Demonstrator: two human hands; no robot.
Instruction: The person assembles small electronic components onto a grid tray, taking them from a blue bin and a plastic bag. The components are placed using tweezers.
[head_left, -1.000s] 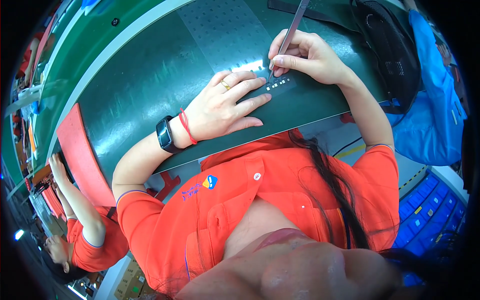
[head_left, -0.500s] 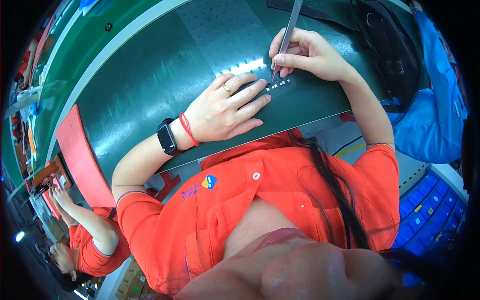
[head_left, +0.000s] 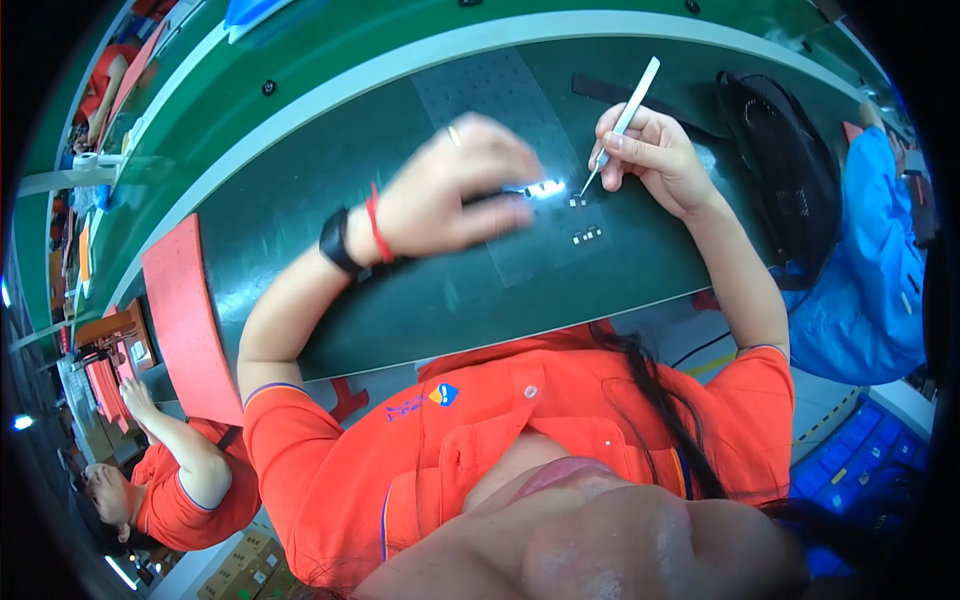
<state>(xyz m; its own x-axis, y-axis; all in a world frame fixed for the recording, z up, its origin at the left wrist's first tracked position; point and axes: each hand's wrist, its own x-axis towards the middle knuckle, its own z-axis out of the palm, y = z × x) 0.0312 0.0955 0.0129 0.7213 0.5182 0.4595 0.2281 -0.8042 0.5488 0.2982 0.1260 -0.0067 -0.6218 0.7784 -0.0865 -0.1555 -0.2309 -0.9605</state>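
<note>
My right hand (head_left: 660, 155) is closed round a pair of metal tweezers (head_left: 634, 106), the tips slanting down to the tabletop. Right by the tips lie a few tiny white pieces (head_left: 577, 202). Closer to the front edge sits a short row of similar small white pieces (head_left: 587, 236), apart from both hands. My left hand (head_left: 465, 190) hovers over the table to the left of the tweezers, smeared by motion. Its thumb and fingers blur, and whether they hold anything cannot be made out. Beneath both hands runs a translucent sheet with dark marks (head_left: 470, 95).
The dark green tabletop (head_left: 400, 315) has a pink mat (head_left: 190, 310) at its left end. A black mesh bag (head_left: 775, 160) lies on the right, beside blue fabric (head_left: 850, 300). Blue bins (head_left: 850, 460) stand lower right. Another person (head_left: 190, 480) works at the left.
My left hand has lifted off the table and moved away from the white pieces. The tweezers have shifted from the front row to pieces farther back. The whole view has shifted too.
</note>
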